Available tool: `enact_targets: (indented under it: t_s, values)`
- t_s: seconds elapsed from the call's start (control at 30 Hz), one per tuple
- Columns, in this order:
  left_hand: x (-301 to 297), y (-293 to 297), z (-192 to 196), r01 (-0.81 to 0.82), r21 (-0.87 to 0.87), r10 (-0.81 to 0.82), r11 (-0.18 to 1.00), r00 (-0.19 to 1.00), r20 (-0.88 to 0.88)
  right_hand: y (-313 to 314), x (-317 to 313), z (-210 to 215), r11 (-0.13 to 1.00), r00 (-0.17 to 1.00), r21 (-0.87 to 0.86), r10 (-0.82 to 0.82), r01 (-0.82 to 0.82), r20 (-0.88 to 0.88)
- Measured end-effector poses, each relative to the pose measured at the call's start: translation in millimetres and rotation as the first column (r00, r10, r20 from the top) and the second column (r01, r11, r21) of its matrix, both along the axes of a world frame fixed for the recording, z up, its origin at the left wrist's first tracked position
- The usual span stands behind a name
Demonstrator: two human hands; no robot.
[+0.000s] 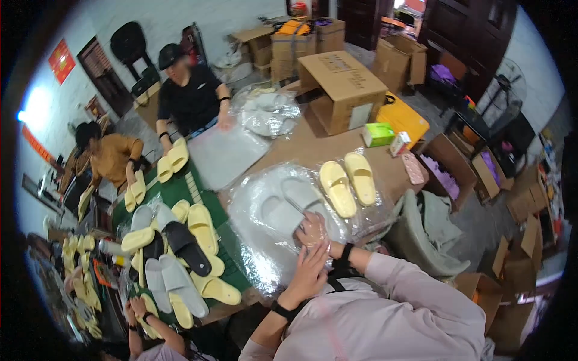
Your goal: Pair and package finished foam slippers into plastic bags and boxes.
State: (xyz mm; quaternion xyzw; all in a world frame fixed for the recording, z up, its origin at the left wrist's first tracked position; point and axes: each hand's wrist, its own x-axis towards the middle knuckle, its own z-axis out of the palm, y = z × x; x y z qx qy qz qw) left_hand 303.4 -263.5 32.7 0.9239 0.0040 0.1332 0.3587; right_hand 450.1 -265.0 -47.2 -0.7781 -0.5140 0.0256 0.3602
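Note:
A pair of grey slippers (pixel 278 215) lies on a spread of clear plastic bags (pixel 256 243) in front of me on the table. My right hand (pixel 312 232) is at the heel end of these slippers, its fingers bent at the edge of one of them. Close against the right hand is my left hand (pixel 310 265), with its fingers stretched out and nothing visible in them. Whether the grey pair is inside a bag or on top of one is hard to tell. Two yellow slippers (pixel 348 183) rest side by side on plastic to the right.
Slippers in yellow, grey and black (pixel 186 248) crowd the green mat (pixel 233 265) at left. Two co-workers handle yellow slippers (pixel 173 160) across the table; another's hands show at lower left. A cardboard box (pixel 343 84), green tissue pack (pixel 379 134) and chair (pixel 424 237) stand around.

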Motion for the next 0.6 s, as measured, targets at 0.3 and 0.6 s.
enact_targets:
  t_s: [0.3, 0.6]
  values:
    - [-2.6, -7.0, 27.0, 0.19, -0.43, -0.216, 0.883, 0.976, -0.01, -16.4, 33.8, 24.9, 0.955, 0.95, -0.129, -0.238, 0.267, 0.201]
    - [-12.3, -7.8, 14.6, 0.018, -0.564, -0.241, 0.826, 0.915, -0.324, -2.7, 156.2, 42.1, 0.957, 0.952, -0.168, -0.193, 0.236, 0.236]
